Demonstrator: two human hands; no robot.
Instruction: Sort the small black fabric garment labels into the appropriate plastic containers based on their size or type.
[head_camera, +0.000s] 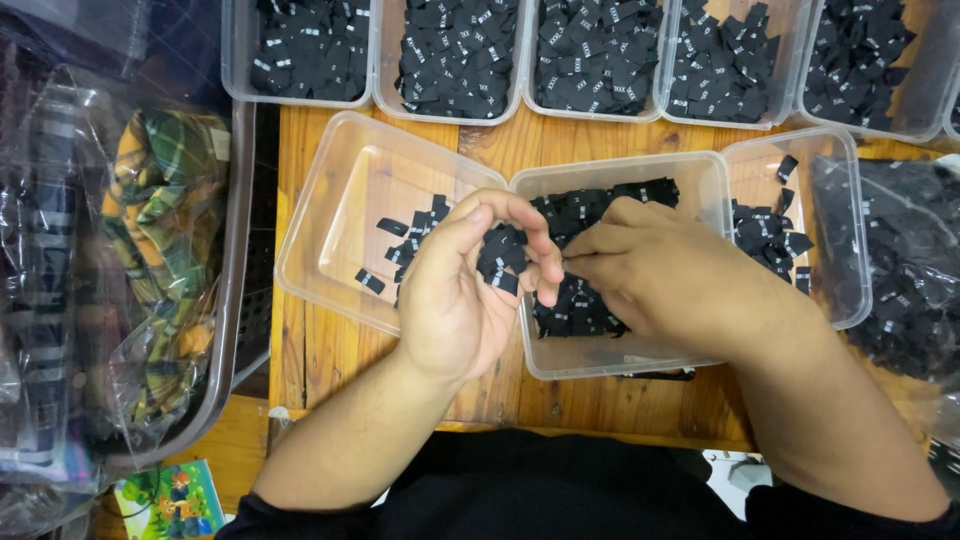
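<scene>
The left hand (455, 290) is cupping a small bunch of black labels (498, 262) while the right hand (650, 275) is pinching one beside it, the middle tub (610, 365) beneath remaining well stocked and the left tub (330, 215) nearly bare

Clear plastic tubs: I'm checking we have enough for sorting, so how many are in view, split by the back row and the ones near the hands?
Back-row tubs filled with black labels: 5
Near tubs around the left hand and right hand: 3
Total: 8

A sliver at the far right edge of the back row may be another tub; too little shows to count it.
</scene>
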